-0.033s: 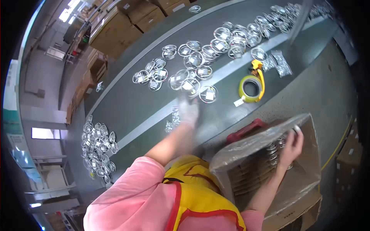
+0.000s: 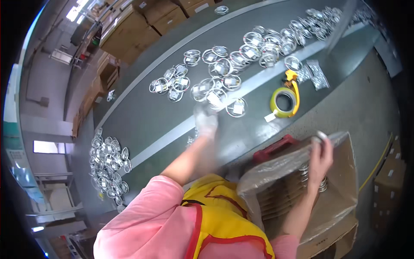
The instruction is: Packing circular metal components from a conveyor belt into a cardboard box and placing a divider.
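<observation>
My left hand [image 2: 206, 121], in a pale glove, is blurred over the conveyor belt, just short of a silver ring-shaped coil with a white label [image 2: 214, 99]. Its fingers are too smeared to read. My right hand [image 2: 321, 160] is raised over the opening of a cardboard box [image 2: 340, 190], beside the edge of its clear plastic liner [image 2: 276, 166]. Its fingers, white at the tips, are stretched upward, and nothing shows in them. Inside the box, some silver rings [image 2: 322, 184] stand beside brown cardboard dividers [image 2: 276, 198].
Many more labelled coils [image 2: 250, 52] lie along the belt [image 2: 142, 112], with a heap [image 2: 108, 159] at left. On the belt's near side are a yellow tape dispenser [image 2: 284, 101] and small clear bags [image 2: 318, 74]. A red object [image 2: 274, 147] sits behind the box. Cartons [image 2: 129, 36] stand beyond.
My left hand has shifted slightly left and away from me. My right hand has moved a little left and its fingers look straighter.
</observation>
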Available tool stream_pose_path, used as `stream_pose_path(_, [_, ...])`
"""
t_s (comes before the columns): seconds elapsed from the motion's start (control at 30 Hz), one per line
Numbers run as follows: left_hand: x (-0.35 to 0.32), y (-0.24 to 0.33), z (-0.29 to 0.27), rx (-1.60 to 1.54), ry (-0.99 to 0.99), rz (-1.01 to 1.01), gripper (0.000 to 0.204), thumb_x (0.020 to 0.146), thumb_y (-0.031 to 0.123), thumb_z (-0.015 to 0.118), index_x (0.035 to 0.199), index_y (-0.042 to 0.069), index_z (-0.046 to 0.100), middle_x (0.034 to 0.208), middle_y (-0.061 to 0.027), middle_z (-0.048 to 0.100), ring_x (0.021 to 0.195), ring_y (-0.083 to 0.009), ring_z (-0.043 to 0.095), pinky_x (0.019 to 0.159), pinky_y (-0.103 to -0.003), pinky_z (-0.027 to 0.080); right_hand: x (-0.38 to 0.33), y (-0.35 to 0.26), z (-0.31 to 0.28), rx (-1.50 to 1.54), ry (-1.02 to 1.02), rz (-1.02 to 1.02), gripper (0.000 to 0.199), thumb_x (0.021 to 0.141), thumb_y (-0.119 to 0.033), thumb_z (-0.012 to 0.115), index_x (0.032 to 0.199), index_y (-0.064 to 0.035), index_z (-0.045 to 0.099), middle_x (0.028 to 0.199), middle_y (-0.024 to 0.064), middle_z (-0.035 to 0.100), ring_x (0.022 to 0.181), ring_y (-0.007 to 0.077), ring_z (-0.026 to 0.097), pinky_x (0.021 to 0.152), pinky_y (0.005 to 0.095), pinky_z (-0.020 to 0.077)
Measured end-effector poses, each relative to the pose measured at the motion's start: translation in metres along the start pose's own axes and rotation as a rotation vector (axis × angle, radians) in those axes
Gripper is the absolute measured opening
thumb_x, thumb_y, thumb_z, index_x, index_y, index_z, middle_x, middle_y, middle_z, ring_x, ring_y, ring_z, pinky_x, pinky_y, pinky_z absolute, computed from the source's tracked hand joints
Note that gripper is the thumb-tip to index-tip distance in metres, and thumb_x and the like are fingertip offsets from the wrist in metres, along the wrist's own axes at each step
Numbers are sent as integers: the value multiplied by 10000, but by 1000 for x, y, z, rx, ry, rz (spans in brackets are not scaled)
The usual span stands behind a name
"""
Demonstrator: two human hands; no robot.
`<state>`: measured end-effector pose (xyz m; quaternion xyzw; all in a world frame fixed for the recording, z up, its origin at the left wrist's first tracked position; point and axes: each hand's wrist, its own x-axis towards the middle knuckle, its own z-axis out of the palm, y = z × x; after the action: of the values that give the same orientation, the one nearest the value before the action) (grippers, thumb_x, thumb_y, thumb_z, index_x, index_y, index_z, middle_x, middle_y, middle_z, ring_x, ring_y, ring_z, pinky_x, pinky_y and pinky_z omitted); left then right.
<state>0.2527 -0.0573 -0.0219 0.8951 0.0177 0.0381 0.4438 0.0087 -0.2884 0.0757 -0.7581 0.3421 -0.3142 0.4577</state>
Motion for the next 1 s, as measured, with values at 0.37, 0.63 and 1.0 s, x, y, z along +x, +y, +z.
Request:
stream_pose_path(0.37, [142,-49,-20,-240,-227,-213,382,693,19,591,1065,44,511,977,-166,564,924,-305,567,792,-351,429,25,-23,295,-594,-607,-191,559,705,-335,690,1149,-71,476,1044,192,482,884,384,550,721,455,466])
stream_pose_path(0.63, [195,-119,-97,-179,-218,-132,312,707,9,576,1018,32,580,817,-140,614,720,-217,587,679,-310,463,-9,-62,417,-477,-733,-306,449,722,-235,662,1079,-21,491,1038,200,507,878,374,550,718,437,465])
stream_pose_path(1.0, [182,-192,-184,-596,-13,-439,148,770,-15,594,916,4,576,803,-8,567,721,-81,508,648,-223,428,51,-52,398,-932,-611,-1006,620,637,-63,606,1233,-86,435,1192,171,451,1061,331,446,887,414,374])
